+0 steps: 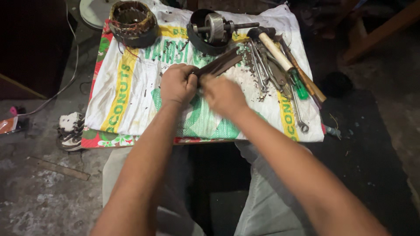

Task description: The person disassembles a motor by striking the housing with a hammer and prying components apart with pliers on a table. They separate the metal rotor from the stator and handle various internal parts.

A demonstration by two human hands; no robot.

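Dim grey floor surrounds a low surface [131, 140] draped with a white woven sack [131, 87] printed in green and yellow, seen from the head camera looking down.

At the middle of the sack the left hand [177, 84] is closed in a fist around the near end of a bundle of dark flat strips [221, 63], which slants up and away to the right. The right hand [224, 95] sits just beside it, touching the same end of the bundle; it is blurred, so I cannot tell how its fingers are set.

At the far left corner stands a wound stator ring [132, 22] with copper coils. Near the far middle a dark round housing [202, 40] holds a rotor on a shaft [217, 27]. To the right lie a wooden-handled hammer [273, 47], several spanners [260, 70], and a green-handled screwdriver [299, 86], crowded together among dark crumbs. A sandal [70, 129] rests on the floor at the left.
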